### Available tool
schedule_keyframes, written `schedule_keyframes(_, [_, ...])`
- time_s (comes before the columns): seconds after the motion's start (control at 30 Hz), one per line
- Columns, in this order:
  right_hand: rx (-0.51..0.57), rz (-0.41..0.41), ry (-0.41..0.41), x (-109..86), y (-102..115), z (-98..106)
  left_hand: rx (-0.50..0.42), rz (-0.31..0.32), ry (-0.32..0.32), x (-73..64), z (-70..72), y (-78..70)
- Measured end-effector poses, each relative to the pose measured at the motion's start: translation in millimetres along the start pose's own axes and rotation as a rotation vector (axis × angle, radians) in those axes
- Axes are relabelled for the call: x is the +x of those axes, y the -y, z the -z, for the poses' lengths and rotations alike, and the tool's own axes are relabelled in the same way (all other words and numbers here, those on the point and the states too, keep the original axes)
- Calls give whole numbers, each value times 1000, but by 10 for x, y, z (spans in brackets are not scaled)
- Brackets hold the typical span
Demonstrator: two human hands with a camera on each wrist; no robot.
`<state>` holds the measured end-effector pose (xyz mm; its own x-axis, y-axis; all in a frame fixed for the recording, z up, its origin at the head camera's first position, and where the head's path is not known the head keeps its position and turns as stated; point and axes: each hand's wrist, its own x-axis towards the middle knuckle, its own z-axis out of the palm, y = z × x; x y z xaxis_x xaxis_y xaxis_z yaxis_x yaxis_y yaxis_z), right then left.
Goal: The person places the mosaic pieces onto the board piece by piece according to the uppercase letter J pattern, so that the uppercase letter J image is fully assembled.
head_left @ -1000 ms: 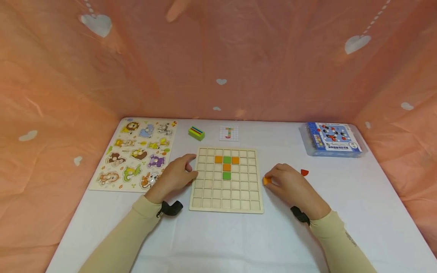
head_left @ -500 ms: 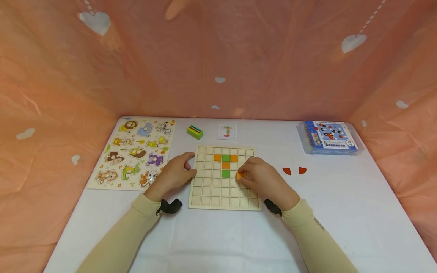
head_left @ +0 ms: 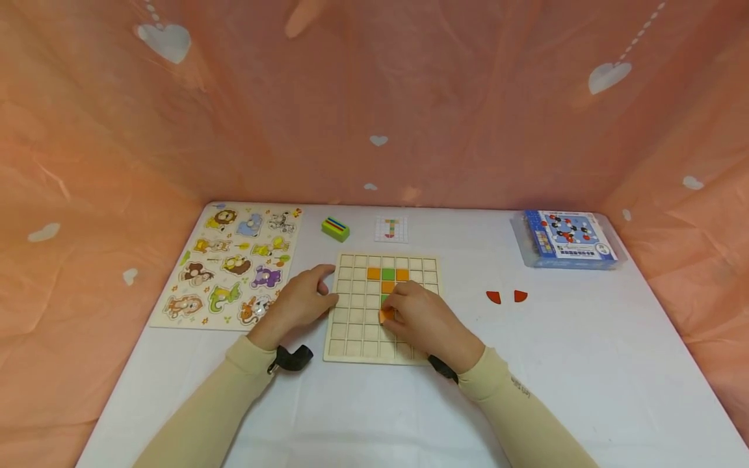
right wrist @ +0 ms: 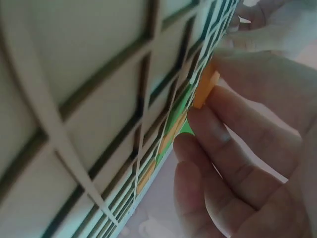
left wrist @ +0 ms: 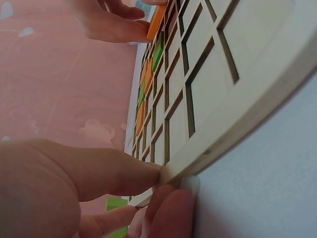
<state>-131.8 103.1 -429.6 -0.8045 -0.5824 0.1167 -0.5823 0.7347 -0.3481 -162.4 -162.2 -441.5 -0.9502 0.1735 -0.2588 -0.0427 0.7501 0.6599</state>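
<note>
A wooden grid board (head_left: 355,331) lies in the middle of the white table. Orange and green square tiles fill some of its cells in a T-like pattern, among them a green tile (head_left: 389,274) in the top row. My right hand (head_left: 430,322) pinches an orange tile (head_left: 385,315) between thumb and fingers, just below the lowest green tile; the right wrist view shows this orange tile (right wrist: 205,87) tilted against the grid. My left hand (head_left: 300,302) grips the board's left edge, its thumb (left wrist: 124,173) on the rim and fingertips at the side.
Two red quarter-round pieces (head_left: 521,296) lie right of the board. Behind it are a pattern card (head_left: 391,229) and a green block with coloured stripes (head_left: 335,229). An animal puzzle board (head_left: 201,257) lies at left, a boxed molecule set (head_left: 570,237) at back right.
My right hand has carried the orange tile leftward from beside the board to the column under the green tile. Both red pieces have come into view. The left hand stays at the edge.
</note>
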Motion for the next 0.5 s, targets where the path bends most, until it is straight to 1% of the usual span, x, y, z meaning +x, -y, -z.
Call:
schedule_keyframes(0.2, [-41, -3, -25, 14, 19, -24, 2, -11, -8, 2, 4, 0])
schedule_keyframes(0.5, [-47, -20, -40, -2, 35, -39, 5, -12, -1, -1, -8, 4])
